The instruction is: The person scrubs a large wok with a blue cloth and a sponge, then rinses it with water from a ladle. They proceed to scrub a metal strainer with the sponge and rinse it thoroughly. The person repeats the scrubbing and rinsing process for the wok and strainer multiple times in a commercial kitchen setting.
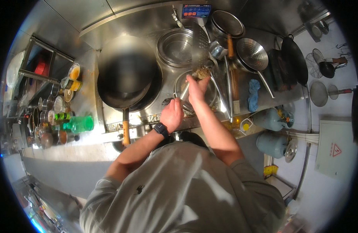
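A long-handled perforated metal utensil (200, 43), blurred, points up over the stove. My left hand (171, 115), with a black watch at its wrist, is closed at the lower end of its metal handle (185, 92). Higher up, my right hand (197, 88) grips a tangled beige-brown scrubber-like bundle (202, 72) against the utensil's neck; the fingers partly hide the contact. A round metal pan or basin (178, 84) lies beneath my hands. A dark, crumpled clump (167, 101) is beside my left fingers.
A black wok (125, 72) with a wooden-ended handle sits left. Steel basins (176, 46) stand behind. On the right are a perforated strainer (252, 54), a blue cloth (254, 94) and gas cylinders (270, 119). Seasoning containers and a green bottle (82, 123) occupy the far left.
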`<state>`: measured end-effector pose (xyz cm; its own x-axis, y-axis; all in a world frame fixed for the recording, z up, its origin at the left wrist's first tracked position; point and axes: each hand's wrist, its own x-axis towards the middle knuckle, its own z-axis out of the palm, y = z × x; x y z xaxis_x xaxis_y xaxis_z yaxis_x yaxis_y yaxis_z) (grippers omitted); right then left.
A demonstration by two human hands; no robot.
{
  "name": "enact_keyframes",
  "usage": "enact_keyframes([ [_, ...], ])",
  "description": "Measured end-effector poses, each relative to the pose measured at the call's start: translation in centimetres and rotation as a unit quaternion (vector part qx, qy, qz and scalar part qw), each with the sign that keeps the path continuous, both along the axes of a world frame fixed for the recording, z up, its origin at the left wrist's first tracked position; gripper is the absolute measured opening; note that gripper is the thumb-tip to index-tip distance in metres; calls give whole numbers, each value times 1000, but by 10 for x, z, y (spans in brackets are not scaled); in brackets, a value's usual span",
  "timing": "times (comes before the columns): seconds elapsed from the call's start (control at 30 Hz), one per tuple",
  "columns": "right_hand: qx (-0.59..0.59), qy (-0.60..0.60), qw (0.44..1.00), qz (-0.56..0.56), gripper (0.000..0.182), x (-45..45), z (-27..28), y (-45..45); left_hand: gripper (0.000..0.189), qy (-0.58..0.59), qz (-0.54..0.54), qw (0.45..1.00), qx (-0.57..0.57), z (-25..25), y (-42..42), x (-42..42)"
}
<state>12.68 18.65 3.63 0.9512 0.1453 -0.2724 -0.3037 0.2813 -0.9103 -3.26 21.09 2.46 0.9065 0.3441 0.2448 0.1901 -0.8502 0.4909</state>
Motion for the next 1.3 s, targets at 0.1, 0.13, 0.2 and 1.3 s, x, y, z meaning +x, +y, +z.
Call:
enact_keyframes([
  [0.1, 55, -6, 998, 6, 56, 6, -10, -5, 50, -24, -7, 996, -87, 5, -8, -5],
  [0.13, 72, 29, 997, -2, 49, 5, -5, -8, 44, -39, 3, 991, -125, 8, -9, -3],
  [0.2, 148, 80, 985, 38, 45, 11, -6, -21, 37, 114, -72, 800, -584, 16, 17, 11],
  [1.3, -339, -526, 763, 162, 24, 4, 11, -37, 41, 84, 109, 946, -295, 3, -3, 22],
])
